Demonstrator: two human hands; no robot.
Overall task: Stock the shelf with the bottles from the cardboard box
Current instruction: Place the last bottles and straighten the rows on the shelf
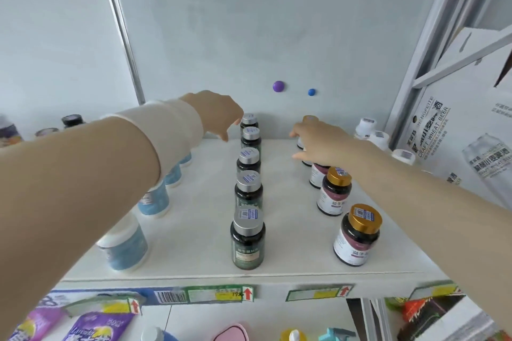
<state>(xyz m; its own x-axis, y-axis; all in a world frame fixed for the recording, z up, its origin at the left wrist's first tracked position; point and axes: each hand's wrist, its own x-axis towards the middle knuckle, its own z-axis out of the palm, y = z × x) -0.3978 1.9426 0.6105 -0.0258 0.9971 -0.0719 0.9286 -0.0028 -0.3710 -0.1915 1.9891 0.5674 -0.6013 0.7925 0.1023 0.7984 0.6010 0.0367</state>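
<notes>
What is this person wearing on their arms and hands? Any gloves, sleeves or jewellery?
No gloves: the left hand and the right hand are both bare, and no ring or watch shows. A wide cream-white fabric band wraps the left wrist like a loose cuff, with bare forearm on the near side of it. The right arm is bare as far as the frame shows.

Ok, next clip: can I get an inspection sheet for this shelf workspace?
Surface: white shelf board, bare lanes between rows.
Job's things: five silver-capped dark green bottles in centre file; gold-capped dark bottles right; blue-labelled white tubs left.
Clutter: nothing seen.
Grippers: left hand open beside the green file's rear end; right hand over the gold-capped row's rear, grip unclear.
Cables: nothing seen.
Surroundings: printed white beer carton right; purple round magnet, blue round magnet on back panel.
</notes>
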